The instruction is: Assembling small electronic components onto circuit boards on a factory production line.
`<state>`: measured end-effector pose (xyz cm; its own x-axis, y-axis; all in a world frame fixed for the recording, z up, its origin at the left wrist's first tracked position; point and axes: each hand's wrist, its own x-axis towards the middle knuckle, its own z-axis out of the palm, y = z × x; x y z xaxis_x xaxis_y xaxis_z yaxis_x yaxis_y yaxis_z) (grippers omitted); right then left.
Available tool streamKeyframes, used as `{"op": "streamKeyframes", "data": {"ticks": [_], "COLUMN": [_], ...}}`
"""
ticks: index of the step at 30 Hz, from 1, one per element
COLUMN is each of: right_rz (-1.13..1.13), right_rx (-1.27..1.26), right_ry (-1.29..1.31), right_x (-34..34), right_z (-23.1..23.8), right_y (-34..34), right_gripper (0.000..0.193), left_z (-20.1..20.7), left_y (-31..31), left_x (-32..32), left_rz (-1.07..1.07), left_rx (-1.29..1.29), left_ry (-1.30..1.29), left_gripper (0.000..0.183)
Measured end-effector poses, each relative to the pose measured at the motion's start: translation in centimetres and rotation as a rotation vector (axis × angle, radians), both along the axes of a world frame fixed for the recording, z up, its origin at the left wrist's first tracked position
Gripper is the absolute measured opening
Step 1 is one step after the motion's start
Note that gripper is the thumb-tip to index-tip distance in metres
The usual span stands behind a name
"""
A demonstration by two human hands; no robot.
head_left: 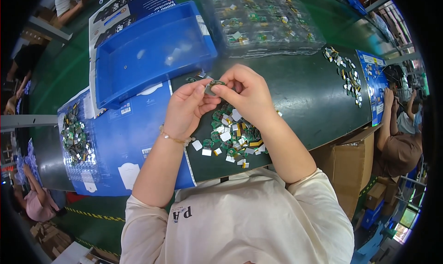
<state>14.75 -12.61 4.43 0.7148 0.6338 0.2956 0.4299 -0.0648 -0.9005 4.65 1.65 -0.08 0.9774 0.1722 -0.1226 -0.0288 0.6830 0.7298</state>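
Both hands meet over the dark work table and pinch one small circuit board (213, 84) between fingertips. My left hand (187, 102) grips its left side, fingers closed. On the other side, my right hand (249, 94) closes thumb and fingers on the same board, hiding part of it. Beneath and nearer to me lies a loose pile of small green circuit boards (216, 135) with white and silver squares and yellowish strips. A few more little boards (201, 74) lie just beyond my fingers.
At far left stands a blue plastic bin (152, 44) holding a few small pieces. Stacked clear trays (258, 19) of boards stand at the back. Another clear tray with boards (76, 134) rests on blue printed sheets (117, 148). More boards (349, 77) and a cardboard box (353, 157) are right.
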Motion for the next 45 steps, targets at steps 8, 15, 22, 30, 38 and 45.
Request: {"op": "streamKeyframes", "data": {"ticks": [8, 15, 22, 30, 38, 45], "right_rz": [-0.036, -0.051, -0.076, -0.045, 0.073, -0.017], "right_rx": [-0.009, -0.044, -0.078, -0.187, -0.109, -0.068], "right_ry": [-0.070, -0.150, -0.151, -0.113, 0.283, -0.051], "right_x": [0.0, 0.0, -0.2, 0.4, 0.2, 0.0], "right_z": [-0.1, -0.4, -0.2, -0.5, 0.1, 0.2], "right_y": [0.1, 0.2, 0.3, 0.1, -0.2, -0.3], "right_gripper": [0.017, 0.018, 0.018, 0.019, 0.033, 0.031], "left_z": [-0.2, -0.2, -0.2, 1.0, 0.4, 1.4], "left_y": [-0.3, -0.3, -0.5, -1.8, -1.3, -0.9], "left_x": [0.1, 0.0, 0.0, 0.0, -0.5, -0.5], "left_rz": [0.048, 0.055, 0.082, 0.275, 0.233, 0.157], "left_rx": [0.011, 0.040, 0.093, 0.475, 0.560, 0.518], "left_ry": [0.018, 0.045, 0.088, -0.021, -0.079, 0.044], "left_gripper": [0.026, 0.025, 0.022, 0.010, 0.009, 0.020]}}
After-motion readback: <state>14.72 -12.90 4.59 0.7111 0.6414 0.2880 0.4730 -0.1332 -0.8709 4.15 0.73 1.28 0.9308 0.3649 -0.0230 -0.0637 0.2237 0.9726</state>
